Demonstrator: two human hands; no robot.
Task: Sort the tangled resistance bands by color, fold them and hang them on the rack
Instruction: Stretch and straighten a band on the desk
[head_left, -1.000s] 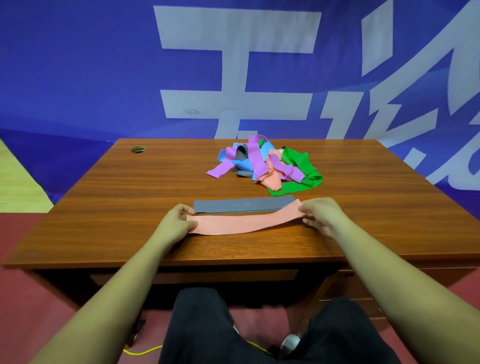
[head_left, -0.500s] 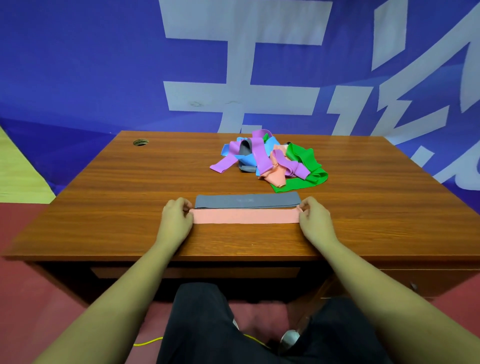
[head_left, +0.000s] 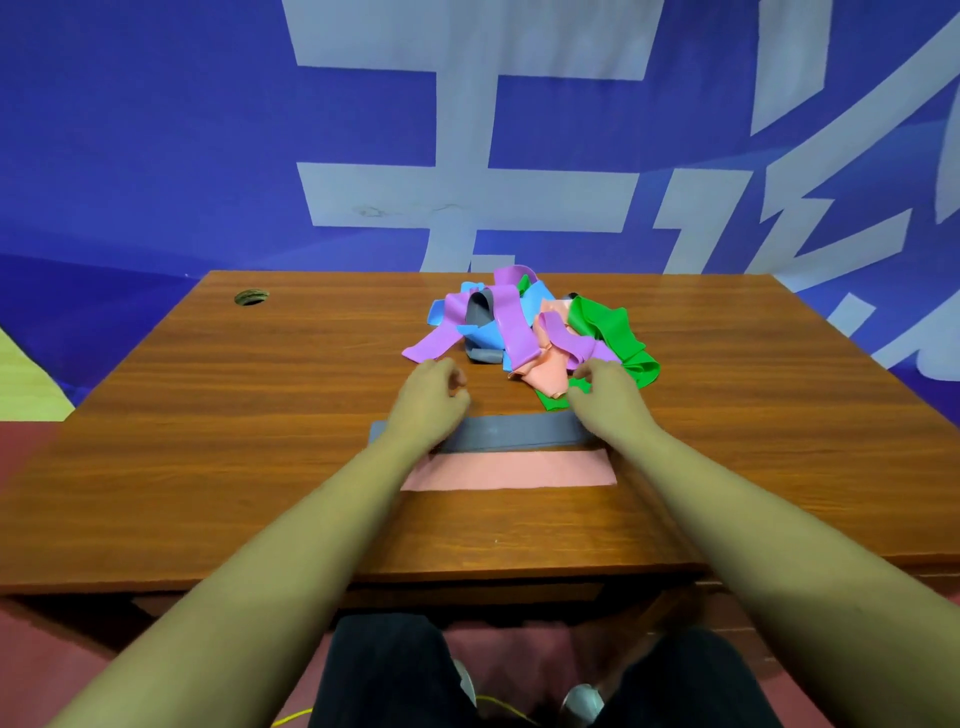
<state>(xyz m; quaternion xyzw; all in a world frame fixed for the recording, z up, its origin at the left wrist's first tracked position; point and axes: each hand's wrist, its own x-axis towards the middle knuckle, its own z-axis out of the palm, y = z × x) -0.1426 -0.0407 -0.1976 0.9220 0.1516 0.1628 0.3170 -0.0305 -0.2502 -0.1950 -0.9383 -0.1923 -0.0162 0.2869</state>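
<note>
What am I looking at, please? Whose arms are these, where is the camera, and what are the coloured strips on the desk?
There is no machine here: a person works with bare hands. The one picture comes from a camera worn on the person's head, looking forward and down, so both arms enter from below. On the wooden desk two stretchy exercise bands lie flat and parallel: a grey band and, nearer the person, a pink band. Behind them is a tangled pile of purple, blue, green, pink and grey bands. The left hand is loosely curled and holds nothing. The right hand is at the pile's near edge; whether it pinches a band, I cannot tell. No rack is visible.
</note>
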